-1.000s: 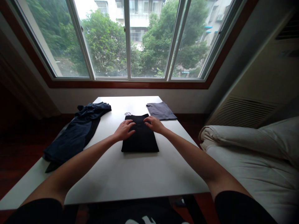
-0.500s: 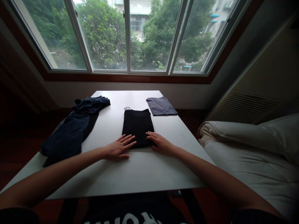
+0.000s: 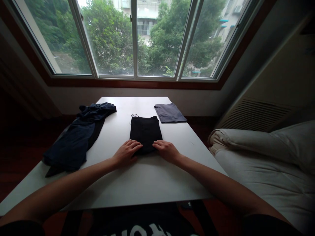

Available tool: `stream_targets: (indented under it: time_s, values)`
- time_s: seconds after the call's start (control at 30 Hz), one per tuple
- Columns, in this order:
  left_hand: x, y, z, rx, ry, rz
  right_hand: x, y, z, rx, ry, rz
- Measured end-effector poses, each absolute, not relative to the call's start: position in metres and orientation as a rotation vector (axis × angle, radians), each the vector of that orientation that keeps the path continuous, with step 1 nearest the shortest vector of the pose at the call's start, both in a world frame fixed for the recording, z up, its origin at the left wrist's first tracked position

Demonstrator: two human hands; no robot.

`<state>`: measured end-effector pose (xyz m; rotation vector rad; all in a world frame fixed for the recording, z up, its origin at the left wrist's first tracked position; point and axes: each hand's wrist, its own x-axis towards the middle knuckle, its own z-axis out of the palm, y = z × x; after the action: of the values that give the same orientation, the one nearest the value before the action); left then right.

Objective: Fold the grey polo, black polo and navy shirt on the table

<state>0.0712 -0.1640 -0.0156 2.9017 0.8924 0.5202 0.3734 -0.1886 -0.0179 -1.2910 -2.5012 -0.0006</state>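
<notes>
Counter (image 3: 187, 177): white, smooth-topped, narrowing in perspective toward the window (image 3: 135, 39); its near edge runs just in front of the person's dark printed shirt (image 3: 145, 230).
Window: light metal sashes set in a red-brown frame (image 3: 133, 84), with leafy trees (image 3: 108, 39) and a pale building (image 3: 146, 28) beyond the glass.
Floor (image 3: 14, 178): dark reddish, visible at the left and beneath the counter.
Right of the counter: a cream padded seat (image 3: 258, 170) with a rolled edge, and behind it a slatted vent (image 3: 256, 113) in deep shade.
Black folded garment (image 3: 146, 129): flat at mid-counter, roughly rectangular, with a thin looped cord (image 3: 134, 115) at its far left corner (the cord is too small to trace fully).
Grey folded garment (image 3: 170, 113): flat near the far right edge, apart from the black one.
Dark blue clothes (image 3: 71, 141): loosely heaped along the left edge, rumpled at the far end.
Left hand (image 3: 126, 152): palm down, fingers bent over the near left corner of the black folded garment.
Right hand (image 3: 167, 150): the mirror pose at the near right corner, fingers curled inward.
Hands: apart from each other, both touching the cloth; whether they pinch it cannot be told, the thumbs being largely hidden.
Forearms (image 3: 73, 183): bare, slanting inward from both sides.
</notes>
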Motion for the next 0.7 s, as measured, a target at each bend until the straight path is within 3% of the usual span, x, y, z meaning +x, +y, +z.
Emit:
stream_targets:
  time_s: [0.17, 0.4, 0.53, 0.7]
  values:
    - [0.062, -0.159, -0.017, 2.864, 1.077, 0.610, 0.388, -0.179, -0.002, -1.340, -2.450, 0.187]
    - [0.045, -0.149, -0.008, 2.755, 0.924, 0.630, 0.405, -0.187, -0.005, -1.094, -2.489, 0.279]
    - [0.045, -0.144, 0.023, 2.531, 0.917, 0.722, 0.410, -0.193, 0.016, -1.103, -2.356, 0.454]
    - [0.051, -0.146, 0.097, 2.327, 0.919, 0.911, 0.419, -0.205, 0.076, -1.074, -2.072, 0.685]
